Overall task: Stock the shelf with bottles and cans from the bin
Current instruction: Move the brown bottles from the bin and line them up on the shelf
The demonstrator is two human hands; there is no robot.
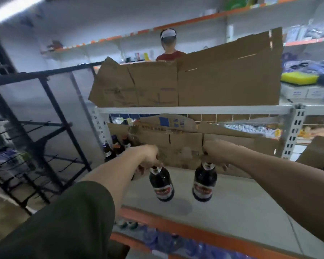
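On a grey shelf board (241, 202), two dark bottles are held by the neck, one in each hand.
The board is edged at the near side by an orange rail (176, 228) and backed by a torn cardboard sheet (176, 146); a larger cardboard sheet (213, 81) is stood on the tier above. A black metal rack (45, 113) is seen at the left, and a person in a red top (169, 55) beyond the shelving. More dark bottles (116, 146) are grouped at the far left of the board. Both forearms are stretched forward. The left hand (148, 156) is curled round the neck of the left bottle (162, 184), which is tilted; the right hand (213, 152) is closed round the neck of the right bottle (204, 184), held nearly upright. The two bottles are side by side and apart, over the middle of the board; whether their bases touch it cannot be told.
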